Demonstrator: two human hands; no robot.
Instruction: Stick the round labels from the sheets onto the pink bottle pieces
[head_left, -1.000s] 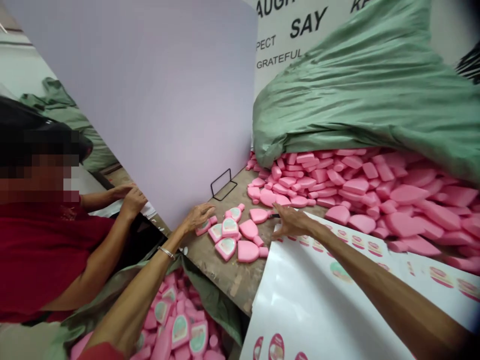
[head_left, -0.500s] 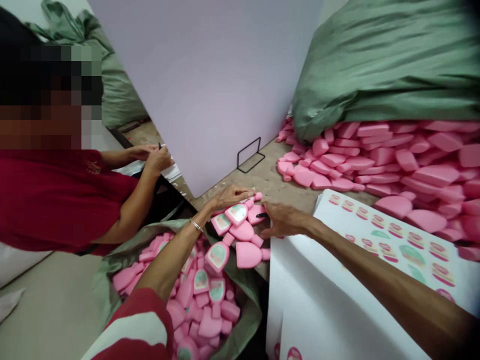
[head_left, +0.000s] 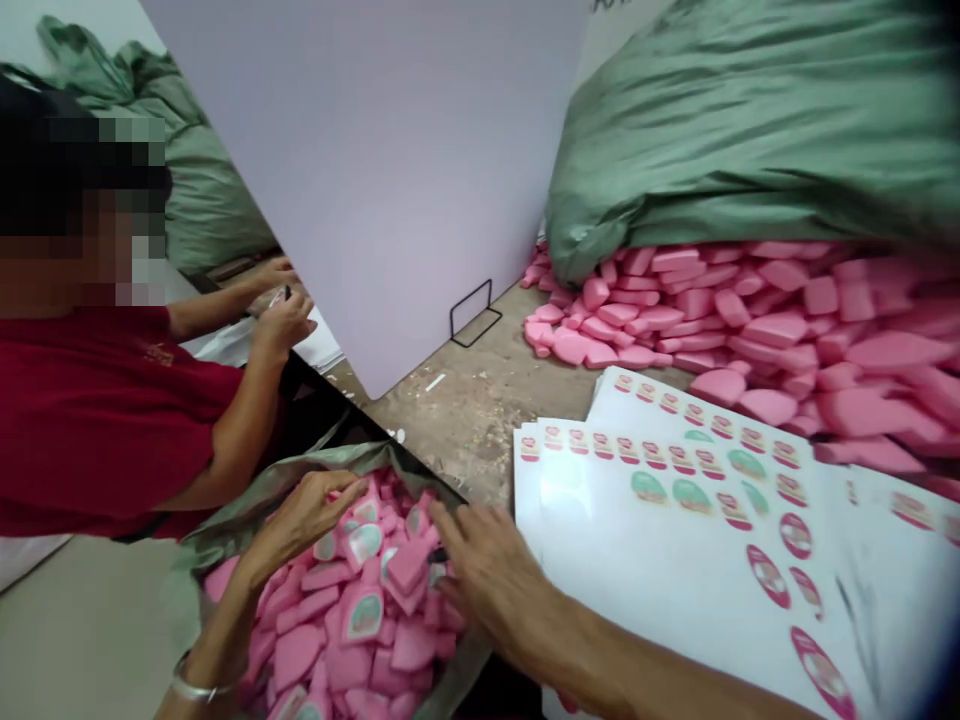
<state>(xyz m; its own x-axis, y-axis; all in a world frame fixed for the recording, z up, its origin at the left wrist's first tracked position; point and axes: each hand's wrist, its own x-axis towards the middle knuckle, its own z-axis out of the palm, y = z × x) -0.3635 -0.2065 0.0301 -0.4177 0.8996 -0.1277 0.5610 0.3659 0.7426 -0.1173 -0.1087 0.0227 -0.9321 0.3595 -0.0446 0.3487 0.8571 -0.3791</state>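
Observation:
Both my hands reach down into a green sack [head_left: 247,505] below the table edge, filled with pink foam bottle shapes [head_left: 360,610], several of them bearing oval stickers. My left hand [head_left: 304,515] rests on the pile with fingers spread and loosely bent, holding nothing. My right hand [head_left: 491,575] lies fingers-out over the pieces at the sack's right rim, also empty as far as I can see. White sticker sheets [head_left: 675,500] lie on the table just right of my right hand.
A lilac divider board [head_left: 375,170] stands on the wooden table [head_left: 472,410], held by a black wire stand [head_left: 471,312]. A heap of plain pink foam shapes [head_left: 720,330] spills from a large green sack [head_left: 750,120]. At left a person in red [head_left: 90,420] handles paper.
The sticker-bearing pink pieces on the table edge have gone into the sack below. Both my hands followed them down off the table. The view tilted downward.

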